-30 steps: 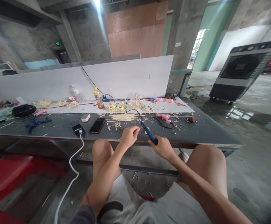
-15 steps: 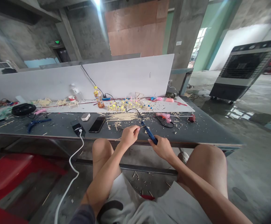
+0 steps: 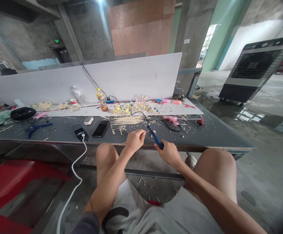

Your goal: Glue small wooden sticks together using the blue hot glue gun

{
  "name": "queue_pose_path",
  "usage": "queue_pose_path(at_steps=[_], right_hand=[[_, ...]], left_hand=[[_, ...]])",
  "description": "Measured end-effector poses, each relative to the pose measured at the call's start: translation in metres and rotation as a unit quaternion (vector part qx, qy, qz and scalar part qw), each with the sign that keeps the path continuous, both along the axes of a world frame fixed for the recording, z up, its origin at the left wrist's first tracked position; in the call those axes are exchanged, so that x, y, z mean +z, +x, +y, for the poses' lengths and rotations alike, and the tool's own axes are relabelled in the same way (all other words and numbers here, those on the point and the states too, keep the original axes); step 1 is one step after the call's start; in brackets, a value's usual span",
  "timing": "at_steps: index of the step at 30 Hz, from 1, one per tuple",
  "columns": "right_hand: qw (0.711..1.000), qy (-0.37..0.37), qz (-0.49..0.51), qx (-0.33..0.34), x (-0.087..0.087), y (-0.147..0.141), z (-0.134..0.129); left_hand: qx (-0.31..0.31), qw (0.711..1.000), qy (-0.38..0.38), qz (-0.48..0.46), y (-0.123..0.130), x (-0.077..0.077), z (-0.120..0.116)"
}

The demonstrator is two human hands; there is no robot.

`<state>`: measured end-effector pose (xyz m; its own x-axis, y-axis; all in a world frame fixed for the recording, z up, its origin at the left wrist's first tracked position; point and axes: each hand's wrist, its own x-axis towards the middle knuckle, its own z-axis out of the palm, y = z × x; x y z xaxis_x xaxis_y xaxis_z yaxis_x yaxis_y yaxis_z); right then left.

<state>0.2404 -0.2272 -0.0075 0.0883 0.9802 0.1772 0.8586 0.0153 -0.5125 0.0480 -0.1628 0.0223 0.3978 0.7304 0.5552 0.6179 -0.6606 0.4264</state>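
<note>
Hardly anything has moved since the earlier frame: the wearer's view has dipped and turned a touch, while the hands and tool keep almost the same pose, so the work looks to me to be at the same point, with no fresh result showing. The thin stick is just above the near edge of the table, between the left hand and the head of the blue pliers. The left hand has finger and thumb closed in a pinch on its near end. The right hand is wrapped round the pliers' handles with little gap in its grip; whether the jaws bite the stick or merely touch it, I can't tell from here. Just beyond lie a small wooden frame and a bed of loose sticks, with a phone to their left and a pink glue gun to their right, its black cord looping near it. Behind the bed stand little stick models with yellow and blue balls, beside an upright bottle. Farther left rests a second blue tool, and a red stool stands below. Off to the right, a cooler is on the floor.
</note>
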Motion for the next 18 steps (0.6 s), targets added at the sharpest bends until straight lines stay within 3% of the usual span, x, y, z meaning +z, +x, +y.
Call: queue_pose_path(at_steps=[6, 13, 18], right_hand=[[1.000, -0.027, -0.016, 0.000, 0.0010, 0.0001, 0.0022], [0.999, -0.037, -0.030, 0.002, -0.0001, -0.0048, -0.0001], [0.999, -0.019, -0.031, 0.015, 0.0009, -0.0072, -0.0036]], left_hand=[[-0.001, 1.000, 0.004, -0.001, 0.0015, -0.0028, -0.0002], [0.052, 0.997, 0.006, 0.058, 0.0039, -0.0014, -0.0005], [0.060, 0.997, -0.043, 0.023, 0.0031, 0.0044, -0.0033]])
